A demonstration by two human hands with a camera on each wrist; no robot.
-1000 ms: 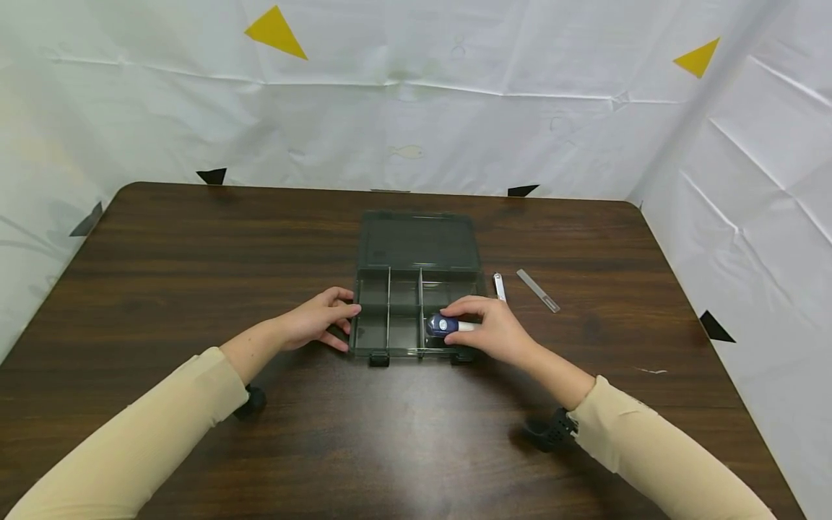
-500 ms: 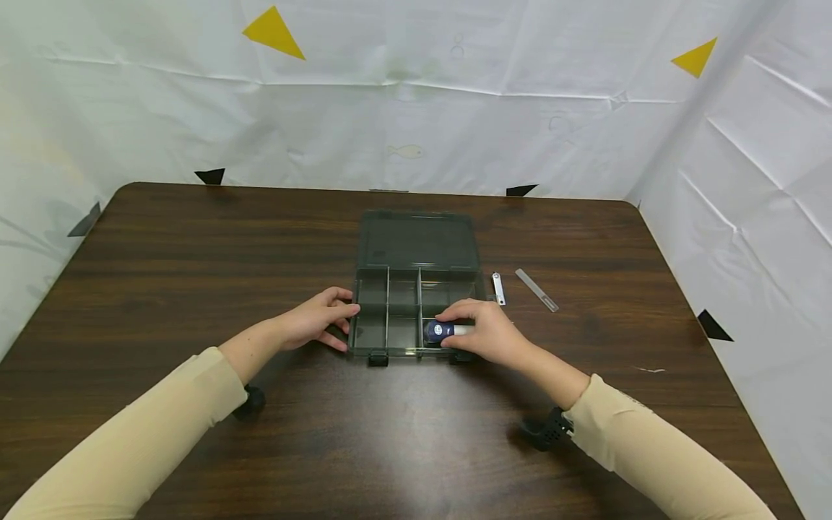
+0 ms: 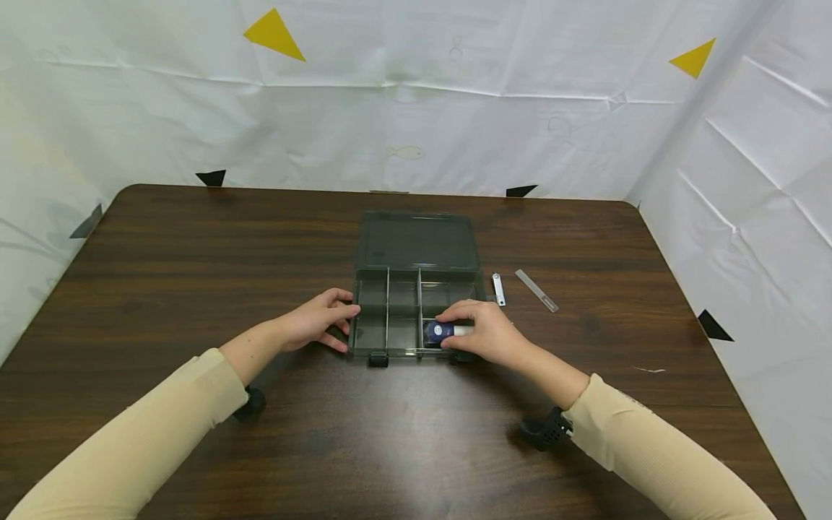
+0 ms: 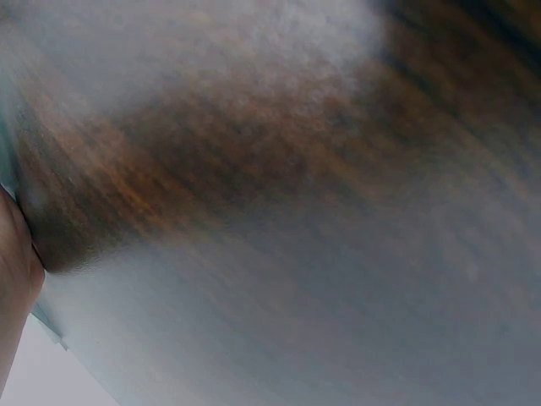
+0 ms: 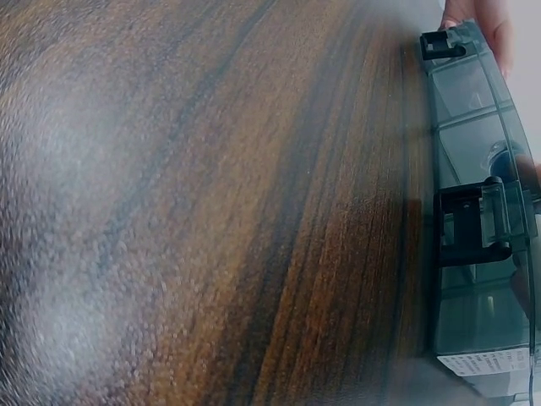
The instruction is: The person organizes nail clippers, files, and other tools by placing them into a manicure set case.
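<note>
- We found the right hand [image 3: 489, 334] curled round a blue and white correction-tape dispenser [image 3: 445, 331], which sat low in the near right compartment of the open organiser box [image 3: 403, 310]; the box is our landmark throughout.
- The left hand [image 3: 321, 318] gripped the left wall of the box, thumb and fingers pinching its edge, and held it to the counter [image 3: 162, 289].
- We judged that the dispenser should settle flat between the dividers, its length along the compartment, with the fingers loosened only once it rested on the floor of the box.
- We also judged that the steadying grip on the left wall mattered, since the light box could slide on the smooth counter.
- Just right of the box lay a small metal clip [image 3: 498, 287], and beyond it a clear ruler [image 3: 536, 289], both apart from the box.
- The head view alone showed both hands, the lid lying open behind the box, and the compartments.
- The right wrist view alone showed the front wall of the box with its two black latches [image 5: 470, 227] hanging open, and the dispenser dimly through the plastic.
- The left wrist view gave only blurred wood grain and a sliver of skin at its edge.
</note>
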